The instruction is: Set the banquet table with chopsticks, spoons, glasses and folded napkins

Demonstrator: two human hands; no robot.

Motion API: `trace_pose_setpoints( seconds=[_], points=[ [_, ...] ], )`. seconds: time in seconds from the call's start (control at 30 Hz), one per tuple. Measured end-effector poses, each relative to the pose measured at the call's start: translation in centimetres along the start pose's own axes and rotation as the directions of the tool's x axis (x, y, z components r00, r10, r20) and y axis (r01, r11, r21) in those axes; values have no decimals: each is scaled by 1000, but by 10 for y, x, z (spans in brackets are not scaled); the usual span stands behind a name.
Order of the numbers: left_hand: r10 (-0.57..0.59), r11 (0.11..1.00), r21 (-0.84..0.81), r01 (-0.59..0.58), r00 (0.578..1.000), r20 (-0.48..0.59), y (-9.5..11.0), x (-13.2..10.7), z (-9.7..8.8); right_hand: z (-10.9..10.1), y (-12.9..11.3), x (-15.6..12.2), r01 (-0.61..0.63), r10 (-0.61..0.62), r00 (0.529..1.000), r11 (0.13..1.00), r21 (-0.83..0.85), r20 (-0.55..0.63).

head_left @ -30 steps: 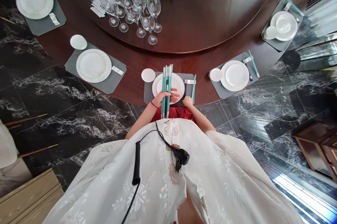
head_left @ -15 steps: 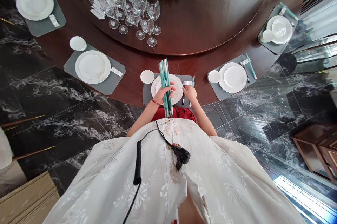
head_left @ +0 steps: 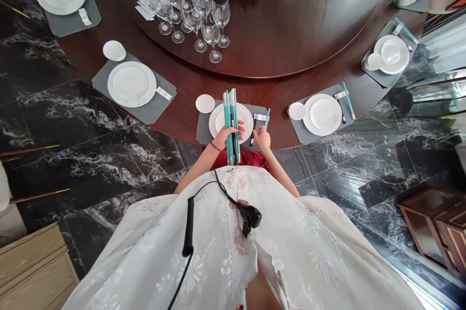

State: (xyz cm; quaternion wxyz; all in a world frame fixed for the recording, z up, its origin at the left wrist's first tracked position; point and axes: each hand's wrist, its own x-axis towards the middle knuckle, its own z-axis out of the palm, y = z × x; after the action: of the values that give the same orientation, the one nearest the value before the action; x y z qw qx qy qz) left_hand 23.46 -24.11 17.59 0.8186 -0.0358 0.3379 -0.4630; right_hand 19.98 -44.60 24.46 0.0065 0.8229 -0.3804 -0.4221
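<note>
My left hand [head_left: 228,135] is closed around a bundle of teal chopsticks [head_left: 230,111], held upright over a white plate [head_left: 245,119] on a grey placemat [head_left: 202,128]. My right hand [head_left: 262,138] rests on the right side of that mat, fingers bent beside a teal chopstick [head_left: 267,118] and a dark utensil [head_left: 252,136] that lie by a white chopstick rest [head_left: 260,117]. Whether the right hand grips either one is unclear. A small white saucer [head_left: 205,103] sits to the left of the plate.
A dark round wooden table [head_left: 291,33] carries further place settings: a plate [head_left: 131,83] to the left, another plate [head_left: 325,114] to the right with chopsticks [head_left: 348,100] laid down. Several wine glasses [head_left: 189,4] stand on the raised centre. Below is black marble floor [head_left: 91,159].
My right hand slid from the mat's near edge up to the chopstick rest, then back slightly. The bundle in my left hand tilted a little. The view shifted.
</note>
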Motion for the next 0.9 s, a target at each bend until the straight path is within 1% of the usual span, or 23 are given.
trace_pose_setpoints(
  seconds=[0.07,0.13,0.2,0.3,0.37,0.47,0.5,0.57,0.6,0.63,0.67,0.7,0.73,0.77,0.8,0.83,0.9],
  points=[
    [12,1000,-13,-12,1000,-21,-3,-6,0,5,24,19,-127,130,992,960,-250,-6],
    [23,999,-36,-24,999,-48,-7,-11,-1,12,44,35,-184,218,975,907,-379,48],
    [34,996,-80,-40,997,-69,-11,-16,-3,18,55,45,-193,257,962,879,-435,94],
    [35,984,-174,-45,998,-61,-19,-21,-4,22,61,53,-174,265,955,866,-468,135],
    [31,972,-233,-35,999,-22,-25,-23,-5,18,60,58,-166,269,951,858,-486,151],
    [34,956,-292,-18,998,49,-36,-25,-5,4,52,63,-135,250,955,844,-519,158],
    [25,952,-305,-2,997,69,-39,-26,-6,-2,46,64,-105,211,966,852,-512,153],
    [-15,946,-322,48,995,103,-43,-27,-6,-15,28,62,0,69,987,906,-424,146],
    [-36,942,-327,74,992,121,-44,-28,-6,-21,15,58,76,-28,988,942,-327,150],
    [-49,940,-329,93,989,141,-45,-29,-6,-28,0,52,164,-134,978,967,-196,160],
    [-49,938,-332,100,986,160,-44,-29,-5,-33,-16,45,253,-241,954,967,-44,181],
    [-37,938,-334,96,983,178,-44,-30,-4,-39,-34,36,328,-345,916,938,112,206],
    [-16,937,-339,81,982,190,-43,-30,-3,-44,-52,26,386,-442,866,888,251,235],
    [8,937,-345,60,982,190,-42,-30,-2,-48,-70,15,418,-522,809,835,358,270],
    [30,936,-351,34,984,175,-41,-30,-1,-52,-86,5,429,-577,755,794,430,312],
    [46,934,-356,8,989,144,-40,-31,0,-55,-101,-4,426,-608,708,773,470,360],
    [64,929,-367,-41,997,51,-39,-34,-1,-59,-125,-17,404,-623,646,769,495,441]
  ],
)
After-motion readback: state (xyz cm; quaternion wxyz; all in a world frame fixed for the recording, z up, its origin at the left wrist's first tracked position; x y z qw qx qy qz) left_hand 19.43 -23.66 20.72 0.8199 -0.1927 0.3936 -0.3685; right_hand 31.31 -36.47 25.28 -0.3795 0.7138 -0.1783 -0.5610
